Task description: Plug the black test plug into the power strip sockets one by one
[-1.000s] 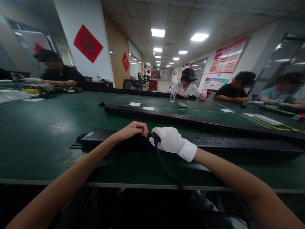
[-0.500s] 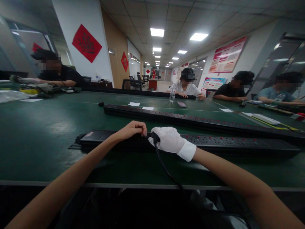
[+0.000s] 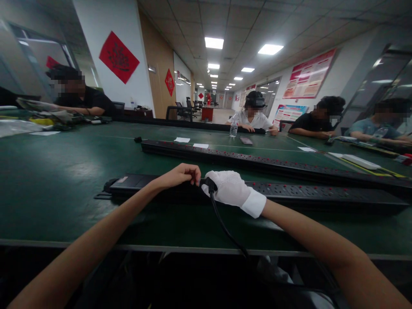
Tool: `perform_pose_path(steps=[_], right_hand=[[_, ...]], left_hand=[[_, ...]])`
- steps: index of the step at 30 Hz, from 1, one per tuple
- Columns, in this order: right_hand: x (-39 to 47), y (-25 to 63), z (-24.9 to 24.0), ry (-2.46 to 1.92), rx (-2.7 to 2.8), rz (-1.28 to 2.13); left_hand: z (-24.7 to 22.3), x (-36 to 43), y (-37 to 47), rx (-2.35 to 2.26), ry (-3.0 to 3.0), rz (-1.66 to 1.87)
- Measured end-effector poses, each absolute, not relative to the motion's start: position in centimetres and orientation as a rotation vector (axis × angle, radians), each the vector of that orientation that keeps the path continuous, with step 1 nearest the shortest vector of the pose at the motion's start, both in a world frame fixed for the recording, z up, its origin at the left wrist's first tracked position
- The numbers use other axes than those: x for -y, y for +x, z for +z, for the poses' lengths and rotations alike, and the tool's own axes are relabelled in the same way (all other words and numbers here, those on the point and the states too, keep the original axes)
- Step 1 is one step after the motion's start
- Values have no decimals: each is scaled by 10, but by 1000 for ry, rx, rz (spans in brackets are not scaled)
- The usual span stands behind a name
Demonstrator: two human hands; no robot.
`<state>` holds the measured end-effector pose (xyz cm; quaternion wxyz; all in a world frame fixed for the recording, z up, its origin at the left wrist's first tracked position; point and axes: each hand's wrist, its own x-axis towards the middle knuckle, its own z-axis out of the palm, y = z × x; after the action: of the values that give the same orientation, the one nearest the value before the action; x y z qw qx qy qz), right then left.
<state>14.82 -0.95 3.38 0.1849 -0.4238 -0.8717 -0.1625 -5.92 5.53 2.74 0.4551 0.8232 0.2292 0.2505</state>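
a dark green table (image 3: 64, 163), pale along its front edge, carries a long black socket strip (image 3: 305, 196) dotted with red. past the socket strip lies a second black strip (image 3: 225, 158). farther beyond the socket strip are white paper slips (image 3: 201, 146), an upright clear bottle (image 3: 233, 128) and a long black bar (image 3: 167, 123); beyond the socket strip's right part lies a white bar (image 3: 362, 162).

Dim beneath glaring ceiling panels (image 3: 214, 43)
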Motion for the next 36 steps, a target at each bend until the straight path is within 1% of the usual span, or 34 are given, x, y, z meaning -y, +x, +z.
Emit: perform_pose_path(steps=[36], right_hand=[[7, 151, 31, -1156, 2461, -460]], left_hand=[[28, -54, -57, -515, 2103, 649]])
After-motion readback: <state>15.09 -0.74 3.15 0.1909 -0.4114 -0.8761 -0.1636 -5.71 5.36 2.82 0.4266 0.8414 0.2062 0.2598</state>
